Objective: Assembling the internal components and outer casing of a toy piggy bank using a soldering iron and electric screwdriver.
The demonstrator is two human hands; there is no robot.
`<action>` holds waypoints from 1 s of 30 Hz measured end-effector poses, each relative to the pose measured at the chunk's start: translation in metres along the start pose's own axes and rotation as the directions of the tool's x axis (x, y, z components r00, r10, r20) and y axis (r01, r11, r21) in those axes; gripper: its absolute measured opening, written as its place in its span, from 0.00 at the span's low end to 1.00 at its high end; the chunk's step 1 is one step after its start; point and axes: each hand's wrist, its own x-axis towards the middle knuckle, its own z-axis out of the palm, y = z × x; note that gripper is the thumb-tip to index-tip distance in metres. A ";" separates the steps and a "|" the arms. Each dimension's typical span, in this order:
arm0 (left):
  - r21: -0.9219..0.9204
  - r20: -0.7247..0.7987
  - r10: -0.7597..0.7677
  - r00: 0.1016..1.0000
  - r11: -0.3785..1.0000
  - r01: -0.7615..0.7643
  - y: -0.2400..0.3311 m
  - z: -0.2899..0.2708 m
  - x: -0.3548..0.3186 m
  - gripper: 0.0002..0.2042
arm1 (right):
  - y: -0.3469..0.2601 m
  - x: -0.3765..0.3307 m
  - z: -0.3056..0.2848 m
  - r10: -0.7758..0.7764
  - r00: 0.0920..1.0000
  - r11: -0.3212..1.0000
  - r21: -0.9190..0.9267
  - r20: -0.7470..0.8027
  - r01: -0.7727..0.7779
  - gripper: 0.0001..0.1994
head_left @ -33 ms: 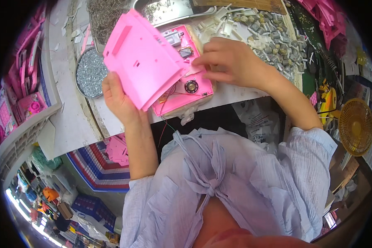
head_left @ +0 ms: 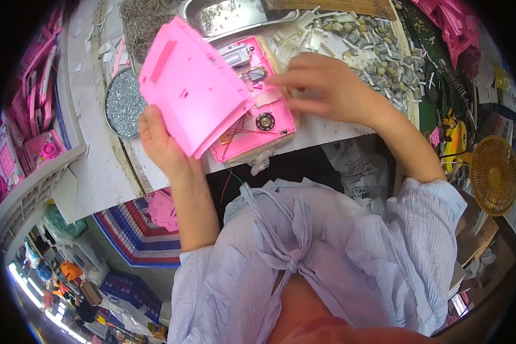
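Observation:
My left hand (head_left: 161, 137) grips the lower left edge of a pink plastic panel (head_left: 192, 92), thumb along its side. The panel is tilted over the left part of a pink plastic housing (head_left: 255, 141) and hides that part. Inside the housing show a round black speaker (head_left: 265, 121), a grey compartment (head_left: 237, 55), a small dark motor-like part (head_left: 256, 74) and a pale pink strip (head_left: 268, 98). Thin wires run out below the panel. My right hand (head_left: 327, 86) hovers at the housing's right edge beside the strip, its fingers bent and apart, with nothing visible between them.
A round tray of small metal screws (head_left: 123, 103) stands left of the panel. Behind lie a metal tray (head_left: 229, 17) and a heap of springs (head_left: 146, 20). Grey and white small parts (head_left: 372, 51) cover the back right. A crate of pink parts (head_left: 40, 172) stands left; a yellow fan (head_left: 494, 176) right.
The pink panel and my left hand have shifted slightly left, uncovering a little more of the housing. My right fingers have drawn back slightly from the pale pink strip.

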 end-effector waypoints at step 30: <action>0.226 0.088 0.140 0.986 0.961 -0.157 0.045 -0.034 0.007 0.07 | -0.029 0.034 0.023 0.527 0.774 0.826 0.427 -0.351 -0.369 0.16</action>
